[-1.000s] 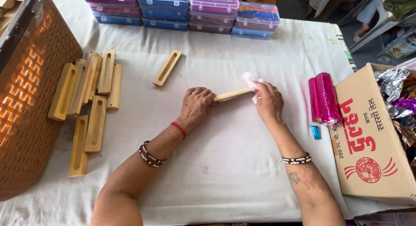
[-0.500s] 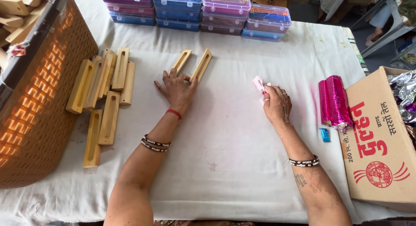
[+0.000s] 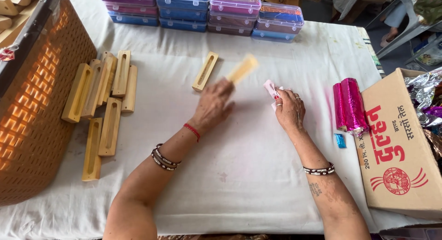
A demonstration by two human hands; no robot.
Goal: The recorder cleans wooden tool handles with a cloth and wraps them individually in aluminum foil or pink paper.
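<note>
The left hand [image 3: 212, 104] has its grip clamped on the near end of a wooden block [image 3: 242, 68], which is blurred and points away toward 1 o'clock from the fingers, lifted or sliding just over the white cloth of the bench [image 3: 239, 175]. At 10 o'clock from that hand, just beside it, a second slotted block [image 3: 205, 71] lies flat on the cloth.

The right hand [image 3: 289, 110] rests on the bench at 3 o'clock from the left hand, its grip pinched together on a small pink cloth [image 3: 271, 90] that sticks out at 11 o'clock from the knuckles. The two hands are near each other but apart.

At 3 o'clock from the right hand lie two pink foil rolls [image 3: 351, 104], touching side by side, with a small blue foil scrap [image 3: 340, 140] just below them. A cardboard box [image 3: 400, 148] sits at the bench's right edge.

At 9 o'clock from the left hand, well apart, a pile of slotted blocks [image 3: 103, 95] lies beside an orange perforated basket [image 3: 37, 111]. At 12 o'clock, along the far edge, stand stacked plastic cases [image 3: 207, 9] in blue and purple.
</note>
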